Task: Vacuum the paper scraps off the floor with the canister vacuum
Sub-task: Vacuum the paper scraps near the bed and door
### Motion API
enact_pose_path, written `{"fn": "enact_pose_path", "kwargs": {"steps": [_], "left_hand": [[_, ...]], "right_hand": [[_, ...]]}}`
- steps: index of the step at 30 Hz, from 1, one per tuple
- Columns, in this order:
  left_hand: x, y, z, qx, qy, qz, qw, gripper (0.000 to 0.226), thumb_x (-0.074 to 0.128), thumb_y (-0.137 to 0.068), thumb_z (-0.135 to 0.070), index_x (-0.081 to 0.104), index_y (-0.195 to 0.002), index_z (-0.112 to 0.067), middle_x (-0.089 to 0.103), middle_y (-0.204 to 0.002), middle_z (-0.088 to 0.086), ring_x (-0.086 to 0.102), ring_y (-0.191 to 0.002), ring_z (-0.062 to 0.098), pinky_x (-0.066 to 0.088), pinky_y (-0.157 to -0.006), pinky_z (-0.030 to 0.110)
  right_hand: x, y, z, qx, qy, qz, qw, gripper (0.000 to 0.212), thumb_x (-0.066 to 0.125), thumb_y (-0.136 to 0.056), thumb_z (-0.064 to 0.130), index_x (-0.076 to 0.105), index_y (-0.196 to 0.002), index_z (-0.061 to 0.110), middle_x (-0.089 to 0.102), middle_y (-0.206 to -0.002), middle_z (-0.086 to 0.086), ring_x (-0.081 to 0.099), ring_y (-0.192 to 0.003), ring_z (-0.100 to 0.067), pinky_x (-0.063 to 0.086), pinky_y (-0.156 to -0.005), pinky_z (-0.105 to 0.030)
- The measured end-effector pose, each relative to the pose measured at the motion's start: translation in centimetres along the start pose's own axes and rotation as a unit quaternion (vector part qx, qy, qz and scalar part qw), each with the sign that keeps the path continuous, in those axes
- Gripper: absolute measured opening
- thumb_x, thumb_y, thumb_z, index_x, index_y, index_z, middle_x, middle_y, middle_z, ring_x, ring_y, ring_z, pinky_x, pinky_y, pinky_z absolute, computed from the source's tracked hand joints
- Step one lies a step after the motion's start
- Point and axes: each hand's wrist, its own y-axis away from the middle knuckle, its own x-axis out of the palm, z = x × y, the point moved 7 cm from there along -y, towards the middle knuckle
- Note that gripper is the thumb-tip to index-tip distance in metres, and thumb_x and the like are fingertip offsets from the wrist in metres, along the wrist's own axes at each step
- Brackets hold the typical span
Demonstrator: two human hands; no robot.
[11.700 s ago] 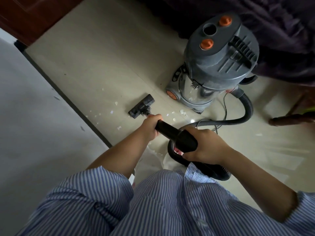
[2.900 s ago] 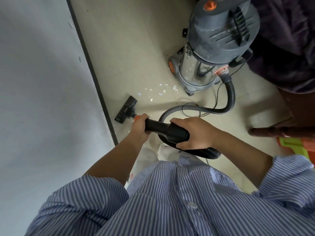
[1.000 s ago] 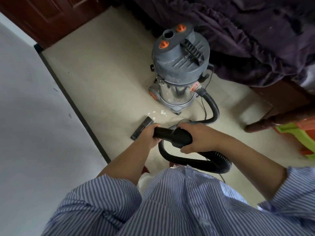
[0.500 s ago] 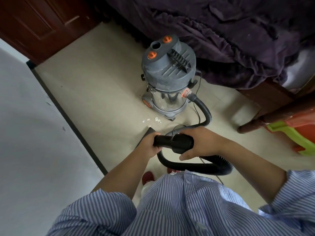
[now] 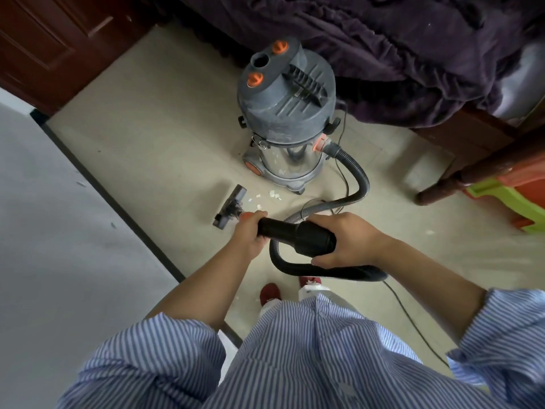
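A grey canister vacuum (image 5: 287,113) with orange knobs stands on the beige floor (image 5: 165,137). Its ribbed hose (image 5: 358,178) curves down to a black wand handle (image 5: 295,236). My left hand (image 5: 249,234) grips the front of the wand and my right hand (image 5: 348,243) grips the thick rear part. The black floor nozzle (image 5: 230,206) rests on the floor just left of several white paper scraps (image 5: 272,196), which lie in front of the canister's base. One more scrap (image 5: 429,232) lies far right.
A grey wall (image 5: 59,246) with a dark baseboard runs along the left. A bed with a purple blanket (image 5: 383,48) is behind the canister. A dark wooden leg (image 5: 460,178) and an orange-green plastic item (image 5: 507,199) are at right. The power cord (image 5: 413,323) trails past my red slippers (image 5: 269,292).
The nozzle has slid forward and left of the scraps by the canister and shows more fully. The view has tilted up a little more. Both hands keep their grip on the wand.
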Motion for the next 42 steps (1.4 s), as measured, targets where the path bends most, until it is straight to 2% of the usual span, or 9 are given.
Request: {"fn": "enact_pose_path", "kwargs": {"steps": [9,16,22,31,33,35,36,39,42], "left_hand": [[0.8,-3.4,-1.3,0.004,-0.139,0.026,0.99,0.022,0.044,-0.093,0.001,0.045,-0.074,-0.01,0.044,-0.072,0.006,0.048,-0.065,0.015,0.045,-0.062,0.026],[2.8,-3.0,0.2,-0.015,-0.191,0.054,0.98,0.02,0.046,-0.094,-0.002,0.042,-0.076,-0.01,0.043,-0.071,0.007,0.049,-0.067,0.015,0.045,-0.064,0.024],[4.0,-2.0,2.3,-0.066,-0.13,0.096,0.985,0.008,0.05,-0.087,0.006,0.056,-0.082,0.003,0.046,-0.078,0.007,0.046,-0.074,0.018,0.038,-0.066,0.02],[2.5,1.4,6.0,-0.085,-0.264,0.093,0.956,0.024,0.041,-0.096,-0.002,0.043,-0.074,-0.013,0.045,-0.072,0.003,0.045,-0.06,0.014,0.043,-0.055,0.024],[1.8,1.8,6.6,-0.097,-0.266,0.093,0.954,0.026,0.04,-0.096,-0.003,0.041,-0.071,-0.012,0.042,-0.068,0.004,0.042,-0.056,0.015,0.053,-0.073,0.031],[1.1,1.8,6.8,-0.108,-0.27,0.082,0.953,0.029,0.038,-0.096,-0.006,0.038,-0.067,-0.01,0.039,-0.065,0.005,0.04,-0.053,0.016,0.044,-0.1,0.039],[0.7,2.0,6.6,-0.111,-0.262,0.085,0.955,0.031,0.036,-0.096,-0.007,0.034,-0.065,-0.01,0.035,-0.064,0.005,0.039,-0.054,0.016,0.044,-0.1,0.036],[-0.9,1.6,5.5,-0.104,-0.233,0.071,0.964,0.033,0.035,-0.093,-0.007,0.024,-0.063,-0.013,0.027,-0.064,0.003,0.036,-0.056,0.014,0.048,-0.054,0.019],[-3.4,1.0,4.3,-0.091,-0.221,0.064,0.969,0.034,0.038,-0.091,-0.002,0.025,-0.061,-0.012,0.025,-0.061,0.002,0.033,-0.053,0.012,0.038,-0.037,0.018]], "right_hand": [[2.2,-1.9,-1.1,0.052,-0.03,-0.035,0.998,0.053,0.071,-0.069,0.039,0.053,-0.115,0.021,0.056,-0.088,0.008,0.047,-0.076,-0.013,0.032,-0.061,-0.012],[2.0,0.2,-2.5,0.107,-0.027,-0.051,0.993,0.046,0.072,-0.071,0.034,0.055,-0.112,0.019,0.065,-0.094,0.0,0.057,-0.082,-0.02,0.048,-0.075,-0.028],[1.8,2.8,-2.5,0.145,-0.019,-0.05,0.988,0.048,0.072,-0.072,0.034,0.054,-0.113,0.021,0.066,-0.095,0.0,0.057,-0.084,-0.02,0.045,-0.074,-0.027],[3.4,6.6,-1.1,0.172,-0.01,-0.032,0.984,0.046,0.071,-0.07,0.032,0.056,-0.112,0.021,0.065,-0.091,0.001,0.057,-0.08,-0.019,0.044,-0.07,-0.024],[3.7,7.0,-0.4,0.165,-0.004,-0.028,0.986,0.044,0.072,-0.07,0.031,0.056,-0.111,0.02,0.065,-0.088,0.001,0.055,-0.076,-0.018,0.043,-0.068,-0.023],[3.7,7.0,0.4,0.154,0.006,-0.026,0.988,0.044,0.072,-0.071,0.032,0.057,-0.11,0.02,0.065,-0.088,0.0,0.053,-0.074,-0.017,0.042,-0.067,-0.023],[3.8,6.9,1.0,0.147,0.011,-0.026,0.989,0.044,0.073,-0.071,0.033,0.057,-0.11,0.02,0.065,-0.088,0.001,0.053,-0.074,-0.017,0.042,-0.067,-0.022],[3.7,6.1,2.8,0.118,0.019,-0.036,0.992,0.042,0.073,-0.071,0.035,0.057,-0.108,0.021,0.064,-0.085,0.003,0.053,-0.073,-0.015,0.04,-0.066,-0.021],[4.4,4.9,4.6,0.088,0.032,-0.039,0.995,0.043,0.073,-0.069,0.038,0.057,-0.106,0.021,0.064,-0.083,0.002,0.051,-0.071,-0.016,0.042,-0.067,-0.023]]}}
